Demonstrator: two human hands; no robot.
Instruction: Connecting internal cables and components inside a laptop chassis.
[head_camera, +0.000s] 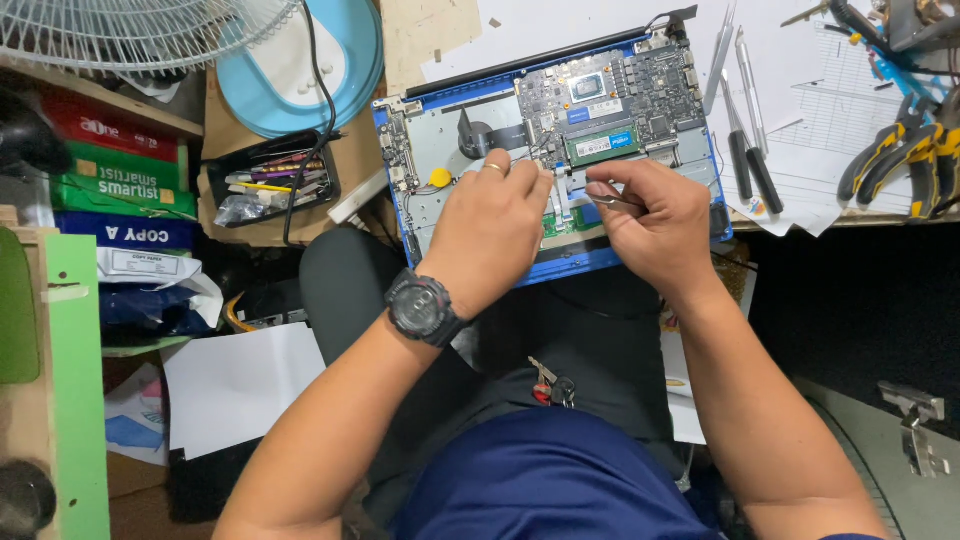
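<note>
An opened blue laptop base (470, 95) lies at the table's near edge with its circuit board (620, 90) and a green memory stick (602, 145) bared. My left hand (490, 225), with a ring and a black wristwatch, rests on the lower middle of the laptop, fingertips pressing near a small green board (560, 222). My right hand (655, 225) is closed on metal tweezers (606, 192), whose tips point left toward my left fingers. A yellow round part (440, 177) sits left of my left hand.
Several tweezers and screwdrivers (745, 120) lie on white paper right of the laptop. Pliers (900, 150) lie at the far right. A black tray of pens (270, 180), a fan (140, 30) and stacked paper reams (120, 190) are on the left. Keys (550, 385) rest on my lap.
</note>
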